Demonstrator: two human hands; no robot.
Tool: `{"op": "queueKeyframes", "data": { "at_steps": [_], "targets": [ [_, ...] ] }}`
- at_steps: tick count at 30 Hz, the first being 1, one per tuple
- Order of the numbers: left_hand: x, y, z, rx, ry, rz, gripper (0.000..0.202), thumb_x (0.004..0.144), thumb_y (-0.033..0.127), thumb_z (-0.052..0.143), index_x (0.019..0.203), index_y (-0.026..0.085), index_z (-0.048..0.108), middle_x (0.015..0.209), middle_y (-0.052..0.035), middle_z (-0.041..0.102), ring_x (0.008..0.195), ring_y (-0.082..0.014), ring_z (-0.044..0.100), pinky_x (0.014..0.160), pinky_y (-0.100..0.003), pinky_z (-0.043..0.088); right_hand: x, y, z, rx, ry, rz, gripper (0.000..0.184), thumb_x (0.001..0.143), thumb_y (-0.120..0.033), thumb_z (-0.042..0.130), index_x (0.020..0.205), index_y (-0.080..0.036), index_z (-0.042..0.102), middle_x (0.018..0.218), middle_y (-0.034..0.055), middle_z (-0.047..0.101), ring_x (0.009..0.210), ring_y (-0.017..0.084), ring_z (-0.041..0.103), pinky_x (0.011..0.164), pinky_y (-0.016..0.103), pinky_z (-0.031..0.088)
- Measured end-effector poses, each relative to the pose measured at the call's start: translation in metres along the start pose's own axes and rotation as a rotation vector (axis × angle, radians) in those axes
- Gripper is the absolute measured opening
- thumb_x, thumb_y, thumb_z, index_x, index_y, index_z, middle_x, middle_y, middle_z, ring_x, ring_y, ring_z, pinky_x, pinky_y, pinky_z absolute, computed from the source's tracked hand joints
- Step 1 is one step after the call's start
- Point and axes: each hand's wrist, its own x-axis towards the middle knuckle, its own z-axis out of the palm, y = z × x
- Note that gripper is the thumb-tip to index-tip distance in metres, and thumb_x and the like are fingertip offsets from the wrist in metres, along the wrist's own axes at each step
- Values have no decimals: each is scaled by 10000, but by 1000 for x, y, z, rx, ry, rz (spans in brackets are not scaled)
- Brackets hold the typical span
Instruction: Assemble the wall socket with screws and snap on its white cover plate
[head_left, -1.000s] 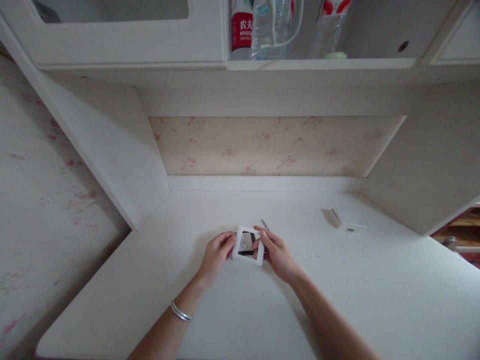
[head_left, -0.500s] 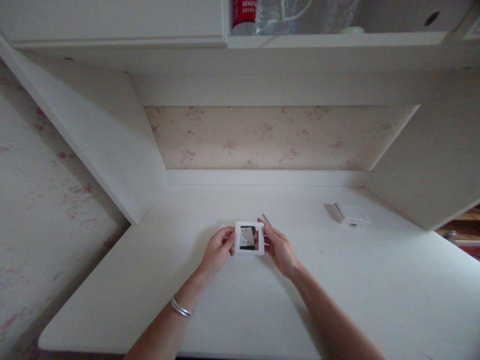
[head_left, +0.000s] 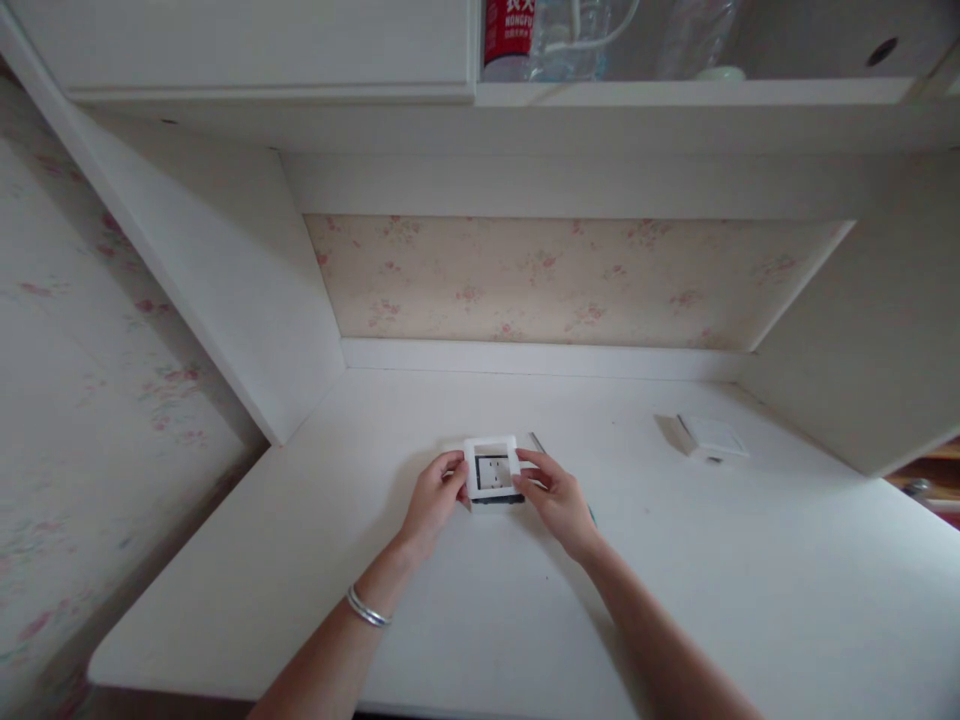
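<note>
My left hand [head_left: 433, 497] and my right hand [head_left: 553, 497] hold a white square socket frame [head_left: 491, 443] between them, low over the white desk [head_left: 675, 560]. Inside the frame sits a white socket insert [head_left: 493, 472] with a dark edge below it. Left fingers pinch the frame's left side, right fingers its right side. A silver bangle [head_left: 365, 608] is on my left wrist. A thin metal tool [head_left: 535, 442] lies on the desk just behind my right hand.
A second white socket plate [head_left: 710, 437] lies on the desk at the right. Water bottles [head_left: 546, 38] stand on the shelf above. Floral wallpaper backs the alcove, and cabinet walls close in on both sides.
The frame has tipped from facing me to lying flatter and lower over the desk, with both hands still on it. The camera view shifted slightly.
</note>
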Motion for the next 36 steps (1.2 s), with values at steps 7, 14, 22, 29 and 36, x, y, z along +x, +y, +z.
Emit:
{"op": "queueKeyframes", "data": {
  "at_steps": [7,14,22,29,36],
  "targets": [
    [-4,5,-1,-59,-75,42,314,801,388,623,998,145,608,884,-60,622,642,-126,563,603,-247,475,0,2,-3,-53,15,-99,360,752,-291,671,1107,-251,632,1168,70,560,896,183,601,780,340,555],
    [-5,10,0,-63,-95,66,333,786,406,646,978,136,617,830,-54,622,627,-125,553,593,-237,458,-2,1,1,-173,52,-282,380,792,-292,637,1168,-248,609,1171,85,540,857,181,598,764,377,582],
    [-6,10,1,-82,-134,58,318,797,395,638,971,130,616,854,-64,628,650,-129,562,599,-243,461,-3,-3,1,-204,87,-301,354,807,-273,616,1160,-251,619,1160,85,551,854,184,595,759,384,581],
    [-8,16,0,-55,-52,79,360,770,411,655,1010,149,597,843,-37,613,586,-109,555,540,-231,460,-5,-5,-1,-313,82,-336,307,806,-242,606,1108,-258,659,1123,61,627,927,211,620,789,382,559],
    [-12,19,-1,82,-189,51,417,798,462,595,1073,149,609,695,8,552,403,-62,456,360,-178,357,-6,-14,-6,-321,25,-390,299,812,-229,581,1088,-292,676,1096,27,669,998,244,624,893,473,502]
  ]
}}
